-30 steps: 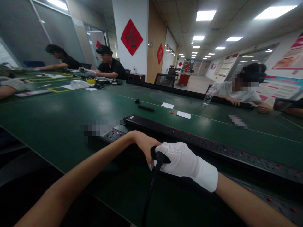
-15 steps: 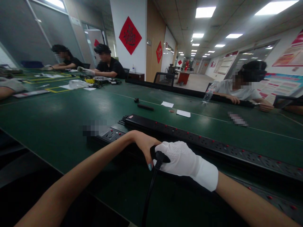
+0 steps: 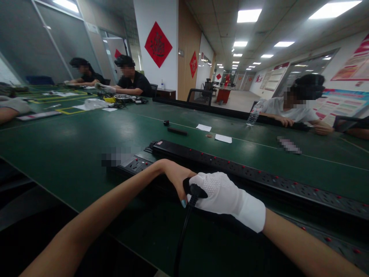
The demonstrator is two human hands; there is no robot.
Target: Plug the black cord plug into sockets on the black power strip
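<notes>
My right hand [image 3: 217,192], in a white dotted work glove, is closed around a black power plug [image 3: 198,191]. From the plug a thick black cable [image 3: 182,238] hangs down past the table's near edge. Bare, my left hand [image 3: 179,179] is bent over and meets the glove, its thumb pointing down beside the plug. The left fingers are hidden on the far side, so what they grip cannot be made out. Both hands are over the nearer black power strip [image 3: 137,164], which has sockets and red switches. A second, longer power strip [image 3: 250,175] lies behind it.
On the green table [image 3: 86,134] beyond lie a dark bar [image 3: 177,131], a small black part [image 3: 166,122] and white paper slips [image 3: 223,138]. A water bottle [image 3: 253,115] stands at the right. Several people sit around the table.
My hands, the plug and the strips stay nearly still. In the background, a person at the far left has shifted their head and arms slightly.
</notes>
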